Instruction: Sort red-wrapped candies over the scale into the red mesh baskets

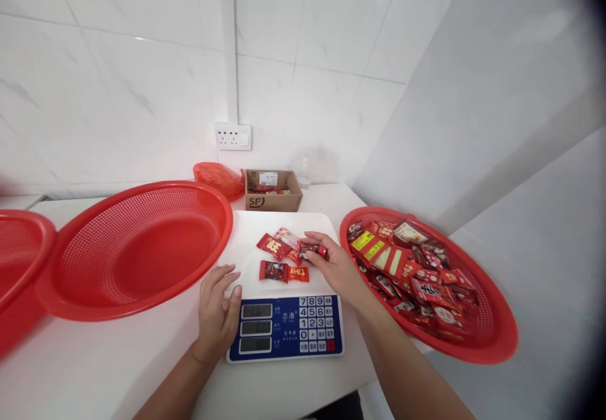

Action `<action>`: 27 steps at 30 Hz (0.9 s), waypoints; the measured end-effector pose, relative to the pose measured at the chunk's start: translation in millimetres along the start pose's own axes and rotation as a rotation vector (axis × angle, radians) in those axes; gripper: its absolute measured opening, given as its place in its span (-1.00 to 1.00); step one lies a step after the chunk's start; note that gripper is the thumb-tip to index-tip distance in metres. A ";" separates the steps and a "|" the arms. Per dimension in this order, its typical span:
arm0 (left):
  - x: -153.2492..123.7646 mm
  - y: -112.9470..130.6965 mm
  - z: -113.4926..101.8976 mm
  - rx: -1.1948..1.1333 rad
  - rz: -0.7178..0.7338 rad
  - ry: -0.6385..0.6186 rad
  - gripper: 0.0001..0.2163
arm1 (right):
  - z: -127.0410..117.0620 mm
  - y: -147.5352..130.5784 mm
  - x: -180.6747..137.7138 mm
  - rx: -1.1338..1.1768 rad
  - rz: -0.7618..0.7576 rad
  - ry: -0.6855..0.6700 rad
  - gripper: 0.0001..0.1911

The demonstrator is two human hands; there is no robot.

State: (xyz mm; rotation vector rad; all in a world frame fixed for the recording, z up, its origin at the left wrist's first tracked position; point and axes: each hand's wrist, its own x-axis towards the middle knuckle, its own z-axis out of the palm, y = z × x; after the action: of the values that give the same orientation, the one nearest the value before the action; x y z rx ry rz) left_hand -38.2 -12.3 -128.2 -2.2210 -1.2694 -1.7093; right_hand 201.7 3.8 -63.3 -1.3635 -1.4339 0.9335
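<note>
My right hand (330, 263) pinches a small dark red wrapped candy (310, 251) above the white pan (250, 281) of a digital scale. Several red snack packets (273, 247) lie on the pan, among them a dark brown-red packet (273, 271) and a bright red one (298, 274). At the scale's left edge rests my left hand (219, 309), fingers apart and nothing in it. It is beside the blue panel (286, 338) with its keypad and displays.
A red basket (502, 319) full of wrapped snacks stands at right. On the left is a large red basket (142, 249), with another red basket (23, 249) beside it. Behind the scale are a small cardboard box (273, 203) and a red plastic bag (218, 180), against a tiled wall.
</note>
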 end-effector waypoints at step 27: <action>-1.6 -2.5 1.4 -0.001 -0.006 -0.027 -0.78 | 21.1 -4.6 18.0 -0.584 -0.240 -0.098 -0.72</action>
State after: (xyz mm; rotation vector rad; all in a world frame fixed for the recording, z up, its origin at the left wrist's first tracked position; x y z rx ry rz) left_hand -38.8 -10.9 -131.1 -2.2505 -1.2825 -1.6888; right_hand 180.8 22.6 -63.0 -1.5193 -1.9943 0.4402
